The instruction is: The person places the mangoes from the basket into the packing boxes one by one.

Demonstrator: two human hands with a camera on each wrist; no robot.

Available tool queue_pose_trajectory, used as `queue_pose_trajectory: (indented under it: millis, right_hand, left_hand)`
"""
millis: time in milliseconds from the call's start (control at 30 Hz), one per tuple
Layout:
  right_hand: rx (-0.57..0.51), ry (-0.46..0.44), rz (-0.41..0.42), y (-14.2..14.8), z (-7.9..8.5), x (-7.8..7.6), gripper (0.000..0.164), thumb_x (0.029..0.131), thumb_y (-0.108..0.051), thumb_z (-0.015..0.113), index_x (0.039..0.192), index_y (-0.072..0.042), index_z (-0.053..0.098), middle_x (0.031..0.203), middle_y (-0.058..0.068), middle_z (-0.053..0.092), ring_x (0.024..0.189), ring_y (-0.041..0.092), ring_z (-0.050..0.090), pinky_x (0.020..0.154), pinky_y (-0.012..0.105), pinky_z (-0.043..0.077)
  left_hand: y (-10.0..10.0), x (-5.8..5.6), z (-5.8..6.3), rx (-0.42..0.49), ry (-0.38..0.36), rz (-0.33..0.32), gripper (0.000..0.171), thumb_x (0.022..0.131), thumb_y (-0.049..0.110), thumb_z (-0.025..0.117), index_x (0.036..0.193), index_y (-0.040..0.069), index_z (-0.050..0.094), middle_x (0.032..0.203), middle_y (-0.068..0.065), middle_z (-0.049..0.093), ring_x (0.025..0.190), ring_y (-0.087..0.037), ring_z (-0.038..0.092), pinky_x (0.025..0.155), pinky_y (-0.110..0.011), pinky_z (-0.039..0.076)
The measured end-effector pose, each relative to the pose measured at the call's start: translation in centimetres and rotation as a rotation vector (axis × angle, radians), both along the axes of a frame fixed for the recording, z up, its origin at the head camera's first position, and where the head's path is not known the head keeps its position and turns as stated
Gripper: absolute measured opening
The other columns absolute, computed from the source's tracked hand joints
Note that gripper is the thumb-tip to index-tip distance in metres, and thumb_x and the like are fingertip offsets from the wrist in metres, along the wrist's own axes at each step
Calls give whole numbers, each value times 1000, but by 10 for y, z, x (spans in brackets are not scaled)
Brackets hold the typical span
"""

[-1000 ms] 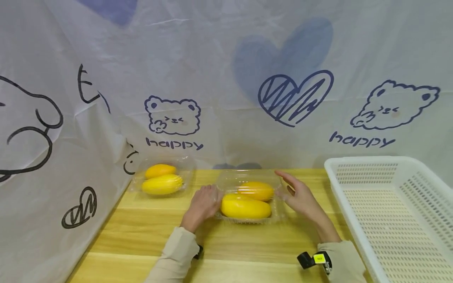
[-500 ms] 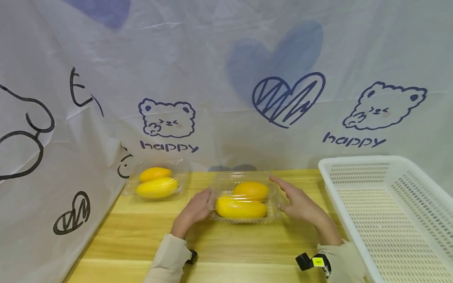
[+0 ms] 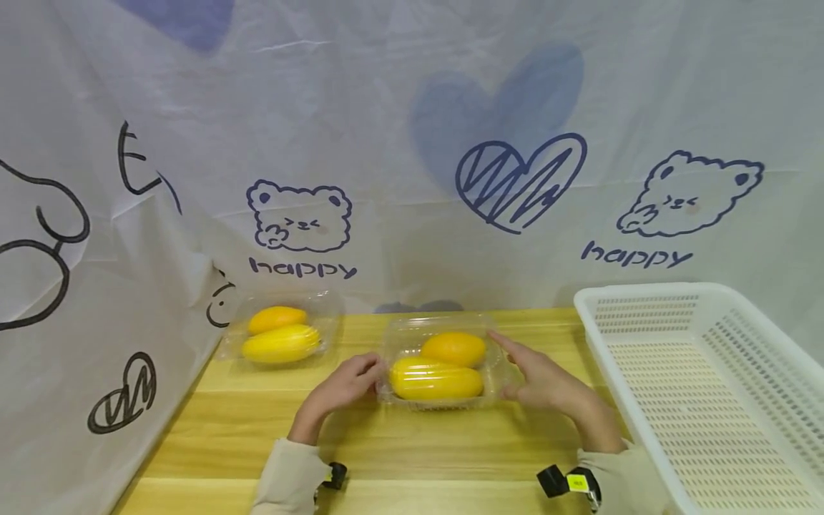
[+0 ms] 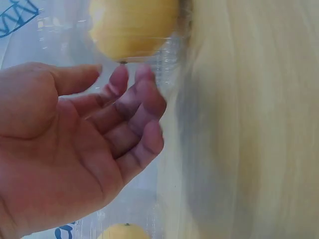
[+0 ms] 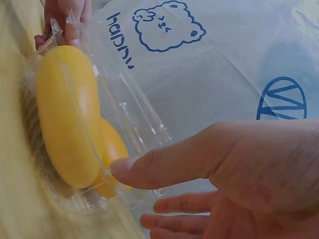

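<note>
A clear plastic clamshell box point(image 3: 444, 405) stands mid-table with its lid down. Inside lie a long yellow fruit point(image 3: 434, 380) in front and a shorter orange-yellow fruit point(image 3: 454, 348) behind. My left hand point(image 3: 341, 386) is at the box's left end; in the left wrist view its fingers bend loosely with nothing between them. At the other end is my right hand point(image 3: 547, 379), its index finger stretched toward the back corner. The right wrist view shows the thumb point(image 5: 149, 172) overlapping the box's edge and the other fingers extended.
A second clear box point(image 3: 331, 315), holding two similar yellow fruits point(image 3: 281, 344), sits at the back left against the cloth. To the right stands a white perforated basket point(image 3: 599, 336). A printed white cloth point(image 3: 412, 236) hangs behind the wooden table point(image 3: 412, 458).
My left hand has loosened from the box's left side and drawn back toward the left. The right hand keeps near the right end. The whole head view has shifted slightly.
</note>
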State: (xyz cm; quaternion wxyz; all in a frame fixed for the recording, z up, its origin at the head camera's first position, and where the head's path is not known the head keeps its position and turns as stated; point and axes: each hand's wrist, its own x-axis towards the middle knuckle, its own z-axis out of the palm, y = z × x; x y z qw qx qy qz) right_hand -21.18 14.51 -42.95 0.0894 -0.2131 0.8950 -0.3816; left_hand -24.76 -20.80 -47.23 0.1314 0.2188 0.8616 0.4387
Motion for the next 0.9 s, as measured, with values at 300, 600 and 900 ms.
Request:
queue_pose_trajectory:
  millis: [300,600,900]
  right_hand:
    - [52,17,-3,-8,1,3,90,85,-2,78,161,-6,28,161,25,32,140,52,39,110,65,33]
    - [65,44,7,-12,3,6,86,89,-8,76,160,-2,28,161,27,31,143,53,33,112,66,29]
    - [-40,366,-196,-31,6,6,39,96,-11,70,133,0,63,144,29,51,130,50,50,103,66,41]
  left_hand:
    - [-15,8,13,107,-188,-38,34,111,14,42,101,-8,66,87,-17,70,81,-40,67,68,-41,55]
    - [-20,12,18,134,-266,-21,27,103,15,61,112,-9,68,90,-17,75,83,-37,72,72,-43,57]
    - [-22,10,15,191,-358,22,28,98,16,69,115,-6,67,89,-15,76,75,-21,71,69,-37,57]
